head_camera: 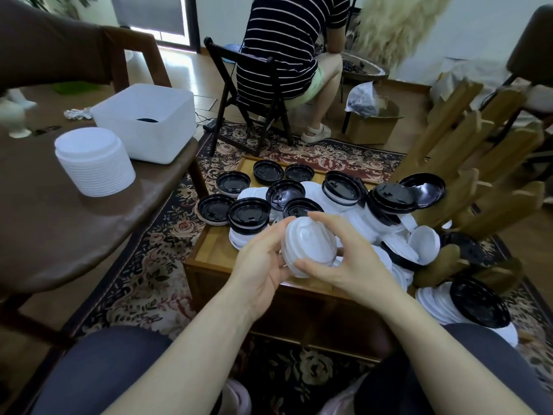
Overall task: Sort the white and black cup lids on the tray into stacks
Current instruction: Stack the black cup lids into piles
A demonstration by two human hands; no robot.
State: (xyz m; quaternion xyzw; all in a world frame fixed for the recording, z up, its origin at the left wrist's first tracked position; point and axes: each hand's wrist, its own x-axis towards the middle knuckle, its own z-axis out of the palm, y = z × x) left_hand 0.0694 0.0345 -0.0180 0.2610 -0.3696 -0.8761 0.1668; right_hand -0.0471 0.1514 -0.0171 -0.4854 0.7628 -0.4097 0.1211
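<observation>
We can read no words or labels on anything here. The big brown round table (59,211) stands on our left. On it sit a white plastic tub (146,121) and a tall stack of white plastic lids (95,161). Low in front of us is the wooden tray (209,253), full of loose black plastic lids (248,214) and loose white plastic lids (423,244), all mixed up. Some lids lie on the flowery rug (143,280) to the right of the tray. Behind the tray a person in a striped shirt (281,46) sits on a dark folding chair (236,94). A wooden picket fence piece (478,163) leans on the right. Above the tray, our left hand (263,265) and right hand (344,265) both curl round a small stack of white lids (309,245), holding it from each side.
</observation>
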